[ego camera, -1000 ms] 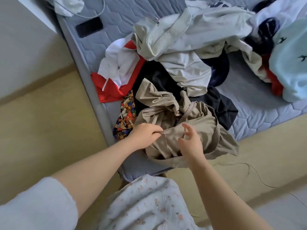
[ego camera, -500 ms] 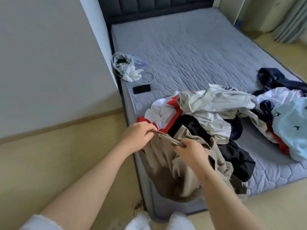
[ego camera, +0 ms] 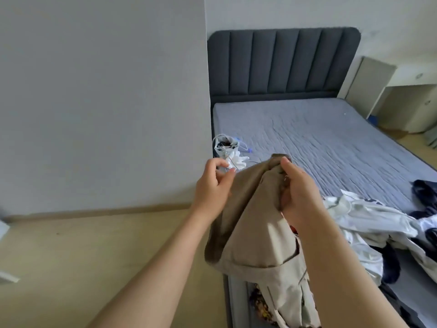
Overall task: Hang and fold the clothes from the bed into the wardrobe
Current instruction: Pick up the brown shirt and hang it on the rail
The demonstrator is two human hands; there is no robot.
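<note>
A beige garment [ego camera: 250, 223] hangs in front of me over the bed's near-left corner. My right hand [ego camera: 298, 195] grips its bunched top edge. My left hand [ego camera: 212, 185] is beside the garment's left edge with its fingers curled and its thumb at the cloth; I cannot tell whether it holds the cloth. On the grey mattress [ego camera: 319, 138] to the right lies a pile of clothes: a cream-white piece [ego camera: 369, 218], dark navy pieces [ego camera: 423, 188] and a colourful patterned cloth [ego camera: 260, 304] under the beige garment.
A white bundle with a cord [ego camera: 227, 150] lies at the mattress's left edge. The dark padded headboard [ego camera: 283, 62] stands at the far end. A grey wall [ego camera: 106, 102] and wooden floor [ego camera: 82, 245] are to the left. White furniture [ego camera: 371, 84] stands at the back right.
The beige garment has been lifted off the pile to chest height. My view has tilted up from the clothes to the whole bed and headboard. My left hand's fingers have loosened from the waistband.
</note>
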